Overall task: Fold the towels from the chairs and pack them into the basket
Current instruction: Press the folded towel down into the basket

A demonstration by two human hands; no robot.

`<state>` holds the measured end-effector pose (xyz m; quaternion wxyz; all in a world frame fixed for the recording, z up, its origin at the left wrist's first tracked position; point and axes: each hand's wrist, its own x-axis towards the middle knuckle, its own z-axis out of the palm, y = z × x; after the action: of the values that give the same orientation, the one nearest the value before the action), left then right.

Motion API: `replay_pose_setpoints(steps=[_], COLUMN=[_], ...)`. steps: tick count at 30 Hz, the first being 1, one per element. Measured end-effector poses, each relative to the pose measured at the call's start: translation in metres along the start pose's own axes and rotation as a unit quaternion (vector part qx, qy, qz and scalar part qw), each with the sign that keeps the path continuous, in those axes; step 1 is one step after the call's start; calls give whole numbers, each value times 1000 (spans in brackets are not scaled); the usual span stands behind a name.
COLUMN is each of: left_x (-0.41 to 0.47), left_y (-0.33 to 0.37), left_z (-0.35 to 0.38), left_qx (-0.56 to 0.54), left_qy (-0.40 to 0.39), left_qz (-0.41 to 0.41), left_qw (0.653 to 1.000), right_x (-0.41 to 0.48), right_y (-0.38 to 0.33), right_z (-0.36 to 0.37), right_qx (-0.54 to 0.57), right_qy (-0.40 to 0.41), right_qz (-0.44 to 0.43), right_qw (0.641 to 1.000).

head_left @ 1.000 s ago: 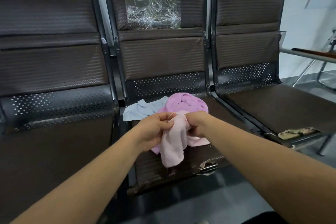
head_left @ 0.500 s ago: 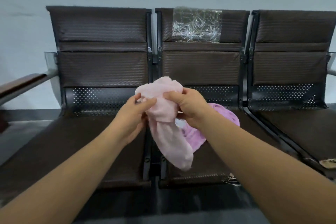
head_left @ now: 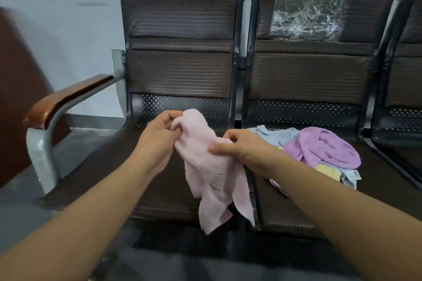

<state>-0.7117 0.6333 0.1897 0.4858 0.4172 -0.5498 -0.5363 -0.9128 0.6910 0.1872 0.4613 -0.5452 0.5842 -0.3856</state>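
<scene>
Both hands, left hand (head_left: 157,141) and right hand (head_left: 242,146), have fingers clamped on the pink towel (head_left: 212,171); it hangs crumpled.

A pale pink towel (head_left: 210,166), plain, is seen in front of the dark brown chairs (head_left: 180,70). The chair padding is marked by a fine woven ribbing in horizontal lines, and a black metal band (head_left: 205,104) below each backrest is dotted with rows of small pale holes. On the seat of the second chair, a lilac towel (head_left: 324,148) is shown above a light blue towel (head_left: 271,134) and a pale yellow towel (head_left: 326,170), all plain. The armrest (head_left: 68,96) is topped in glossy reddish brown over grey-painted metal. The wall (head_left: 68,18) is coloured a pale bluish grey, and the floor (head_left: 18,201) a dark grey. A clear crinkled film (head_left: 308,13) with white glints is seen on one backrest.
</scene>
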Motion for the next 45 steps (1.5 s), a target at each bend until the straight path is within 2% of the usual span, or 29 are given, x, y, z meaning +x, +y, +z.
replay_pose_setpoints(steps=[3, 6, 9, 11, 13, 15, 18, 20, 24, 27, 28, 30, 32, 34, 37, 39, 41, 43, 45], left_x=[-2, -6, -11, -14, -12, -8, -5, -8, -17, -22, -22, -27, -34, -38, -40, -40, -42, -45, -52], left_y=[7, 14, 17, 16, 13, 12, 12, 12, 19, 26, 26, 27, 29, 29, 31, 32, 29, 29, 28], left_z=[-5, -11, -23, -30, -40, -51, -66, -71, -77, -81, -81, -79, -75, -71, -69, -68, -69, -71, -67], left_qx=[-50, -62, -54, -24, 24, 131, 271, 264, 268, 292, 254, 102, -8, -34, -47, 18, 165, 277, 335], left_qy=[-28, -89, -168, -196, -172, -107, -21, 29, 92, 113, 103, 44, -45, -106, -113, -88, -90, -190, -298], left_qz=[-25, -34, -40, -35, -14, 30, 77, 70, 73, 88, 81, 35, -10, -32, -50, -51, -59, -122, -159], left_qw=[998, 993, 983, 980, 985, 985, 959, 962, 956, 946, 958, 993, 999, 993, 991, 995, 980, 934, 879], right_x=[8, 13, 14, 11, 10, 11, 15, 14, 9, 6, 4, 0, 0, 2, 1, -1, 0, 2, 4], right_y=[-3, -10, -12, -13, -15, -19, -24, -27, -31, -33, -35, -38, -40, -40, -40, -41, -44, -48, -51], right_z=[12, 20, 32, 38, 42, 41, 35, 33, 35, 38, 38, 43, 51, 57, 59, 60, 61, 60, 58], right_qx=[112, 207, 131, 58, 6, -33, 19, 65, -3, 39, 69, 132, 178, 155, 29, -73, -103, -103, -80], right_qy=[-32, -97, -177, -193, -178, -119, -61, -80, -106, -144, -157, -158, -125, -114, -223, -257, -202, -97, -43], right_qz=[35, 62, 24, 16, -2, -43, -71, -52, -41, -18, -3, 15, 7, -22, -8, 11, -27, -102, -142], right_qw=[993, 972, 975, 979, 984, 991, 995, 993, 993, 989, 985, 978, 976, 981, 974, 963, 974, 985, 986])
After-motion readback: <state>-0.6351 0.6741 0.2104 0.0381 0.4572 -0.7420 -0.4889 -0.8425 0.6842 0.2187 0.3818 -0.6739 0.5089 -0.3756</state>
